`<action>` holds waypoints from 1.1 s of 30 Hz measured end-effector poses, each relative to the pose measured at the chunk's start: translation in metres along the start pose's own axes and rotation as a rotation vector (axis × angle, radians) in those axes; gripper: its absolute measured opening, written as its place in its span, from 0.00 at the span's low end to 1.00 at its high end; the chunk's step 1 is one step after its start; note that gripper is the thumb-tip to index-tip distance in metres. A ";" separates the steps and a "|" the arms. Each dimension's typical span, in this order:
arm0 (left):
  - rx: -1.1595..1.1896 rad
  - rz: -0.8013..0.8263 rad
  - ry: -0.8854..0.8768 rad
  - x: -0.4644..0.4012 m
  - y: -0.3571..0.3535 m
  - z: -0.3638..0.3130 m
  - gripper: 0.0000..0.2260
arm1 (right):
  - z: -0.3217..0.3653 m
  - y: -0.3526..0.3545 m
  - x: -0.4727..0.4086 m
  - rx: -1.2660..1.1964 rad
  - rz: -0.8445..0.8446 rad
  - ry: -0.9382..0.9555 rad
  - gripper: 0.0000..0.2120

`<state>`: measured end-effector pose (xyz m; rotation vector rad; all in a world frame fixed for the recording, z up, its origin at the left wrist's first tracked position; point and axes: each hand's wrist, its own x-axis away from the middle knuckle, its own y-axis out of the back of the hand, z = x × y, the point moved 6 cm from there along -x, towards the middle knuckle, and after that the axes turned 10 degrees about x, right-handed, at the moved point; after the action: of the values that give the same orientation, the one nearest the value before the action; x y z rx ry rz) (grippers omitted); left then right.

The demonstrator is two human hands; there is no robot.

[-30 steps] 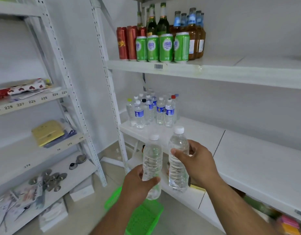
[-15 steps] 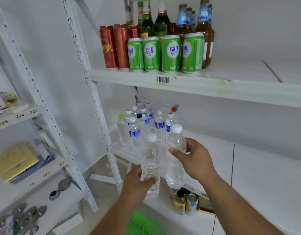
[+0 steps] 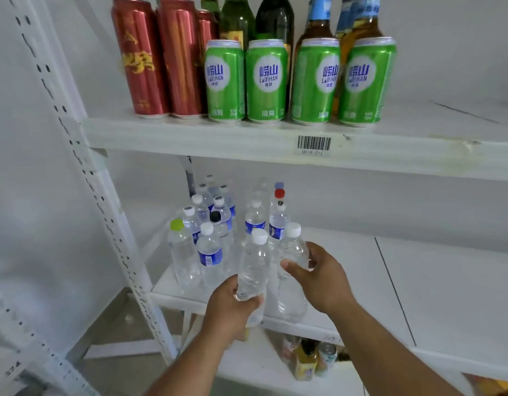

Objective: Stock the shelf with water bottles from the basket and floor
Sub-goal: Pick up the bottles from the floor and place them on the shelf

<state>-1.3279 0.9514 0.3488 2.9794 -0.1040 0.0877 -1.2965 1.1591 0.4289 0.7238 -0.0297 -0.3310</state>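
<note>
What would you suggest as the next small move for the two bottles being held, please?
Probably set the right hand's bottle down first: it hangs over bare middle shelf beside the standing bottles; the left hand's bottle follows.

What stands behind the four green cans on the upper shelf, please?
Behind the green cans stand dark green bottles and amber bottles with blue neck labels. Their lower parts are covered by the cans, and their tops are cut off.

You carried both bottles, left (image 3: pixel 252 270) and right (image 3: pixel 292 270), forward over the middle shelf (image 3: pixel 361 281), nearer the standing bottles (image 3: pixel 215 232).
</note>
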 end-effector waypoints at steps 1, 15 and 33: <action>0.002 0.011 0.000 -0.009 0.002 0.002 0.12 | -0.001 -0.006 -0.004 0.005 -0.004 -0.018 0.16; -0.060 -0.041 0.050 -0.117 -0.019 0.031 0.13 | -0.045 -0.062 -0.078 -0.040 -0.006 -0.167 0.16; -0.057 -0.002 0.125 -0.178 -0.031 0.074 0.29 | -0.041 -0.085 -0.118 -0.083 -0.045 -0.124 0.22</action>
<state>-1.4995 0.9813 0.2600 2.9077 -0.0874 0.2651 -1.4268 1.1627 0.3527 0.6216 -0.1167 -0.4180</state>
